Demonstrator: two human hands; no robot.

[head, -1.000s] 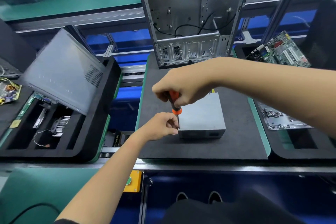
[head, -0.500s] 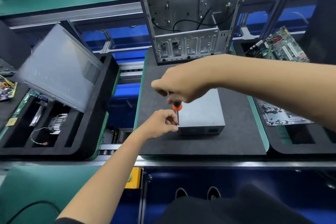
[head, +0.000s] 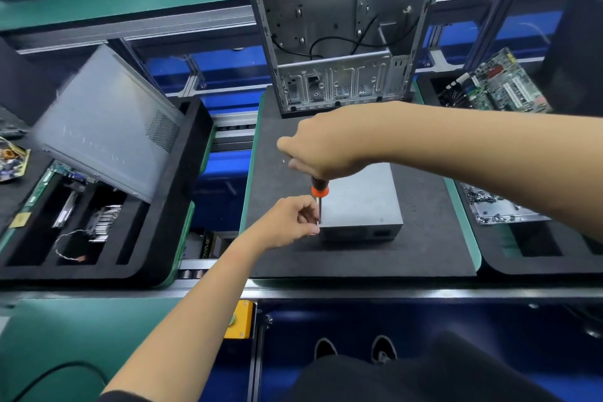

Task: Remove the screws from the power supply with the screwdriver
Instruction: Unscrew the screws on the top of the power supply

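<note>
A grey metal power supply (head: 362, 206) lies on the black foam mat (head: 424, 258) in the middle of the bench. My right hand (head: 321, 148) grips the handle of an orange-and-black screwdriver (head: 319, 191) held upright, its thin shaft reaching down to the power supply's near left corner. My left hand (head: 288, 222) sits just left of that corner, with thumb and fingers pinching the shaft near its tip. The screw itself is hidden behind my fingers.
An open computer case (head: 342, 26) stands at the mat's far edge. A black foam tray (head: 156, 268) on the left carries a grey side panel (head: 107, 127) and parts. On the right lie a circuit board (head: 502, 85) and a tray of loose screws (head: 499, 209).
My right hand has risen a little on the screwdriver, showing more of the orange collar. My left hand stays at the shaft's tip by the power supply's corner.
</note>
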